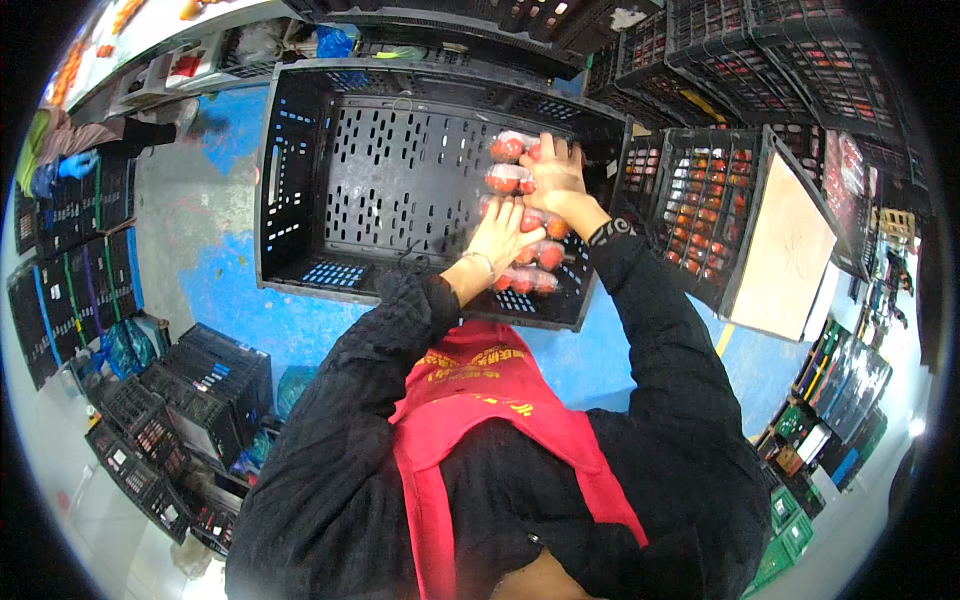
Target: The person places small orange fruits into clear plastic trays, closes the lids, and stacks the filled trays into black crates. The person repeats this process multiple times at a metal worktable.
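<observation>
A black plastic crate (405, 157) with slotted walls and floor lies before me. Along its right end sit several clear-wrapped packs of red round produce, which look like tomatoes (551, 255). My right hand (559, 169) rests over the upper packs with its fingers spread towards the far wall. Just below and to the left, my left hand (499, 236) lies over the middle packs, its fingers also apart. Both hands touch the packs from above; whether the fingers grip any is partly hidden. The lowest packs lie beside my left wrist.
Right of the crate stands a black crate of wrapped red and orange produce (697, 210), with a tan board (784, 247) beside it. Stacked crates (810, 60) rise at upper right, more (217, 382) at lower left. A person with a blue glove (77, 165) is at far left.
</observation>
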Demonstrator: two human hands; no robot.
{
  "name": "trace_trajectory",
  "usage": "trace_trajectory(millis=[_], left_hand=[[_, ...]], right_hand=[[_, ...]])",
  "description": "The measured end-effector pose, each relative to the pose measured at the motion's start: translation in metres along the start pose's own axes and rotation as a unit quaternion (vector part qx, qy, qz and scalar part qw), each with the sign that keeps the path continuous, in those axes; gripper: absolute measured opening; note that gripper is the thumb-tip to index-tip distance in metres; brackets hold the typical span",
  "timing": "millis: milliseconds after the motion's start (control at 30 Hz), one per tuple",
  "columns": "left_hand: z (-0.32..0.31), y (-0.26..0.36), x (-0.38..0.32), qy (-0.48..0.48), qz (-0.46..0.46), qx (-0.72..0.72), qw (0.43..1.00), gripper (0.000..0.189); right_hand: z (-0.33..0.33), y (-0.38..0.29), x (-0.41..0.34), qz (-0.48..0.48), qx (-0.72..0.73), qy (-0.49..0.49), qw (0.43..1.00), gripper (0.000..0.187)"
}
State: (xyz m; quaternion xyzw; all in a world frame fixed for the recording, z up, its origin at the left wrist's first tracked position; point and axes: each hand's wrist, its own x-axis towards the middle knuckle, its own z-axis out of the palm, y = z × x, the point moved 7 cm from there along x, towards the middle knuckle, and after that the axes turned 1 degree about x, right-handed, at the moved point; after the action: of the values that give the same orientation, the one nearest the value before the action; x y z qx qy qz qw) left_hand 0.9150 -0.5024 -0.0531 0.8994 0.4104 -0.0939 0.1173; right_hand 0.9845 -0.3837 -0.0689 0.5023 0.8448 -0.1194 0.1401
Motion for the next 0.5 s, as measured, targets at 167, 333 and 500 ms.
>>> trace_trajectory(millis=[167,333,500], left_hand=[[0.001,-0.009,-0.005,0.072,0.053,-0.089,0.992,0.065],[0.002,-0.019,0.015,0.029,0.048,-0.125,0.991,0.07],[-0.024,-0.03,-0.003,0.078,0.092,-0.046,0.992,0.077]], right_hand=[[0.0,-0.001,-0.007,-0.003,0.027,0.09,0.996,0.056],[-0.009,0.006,0.006,-0.005,0.053,0.084,0.995,0.061],[-0.032,0.0,-0.002,0.04,0.029,0.089,0.995,0.062]])
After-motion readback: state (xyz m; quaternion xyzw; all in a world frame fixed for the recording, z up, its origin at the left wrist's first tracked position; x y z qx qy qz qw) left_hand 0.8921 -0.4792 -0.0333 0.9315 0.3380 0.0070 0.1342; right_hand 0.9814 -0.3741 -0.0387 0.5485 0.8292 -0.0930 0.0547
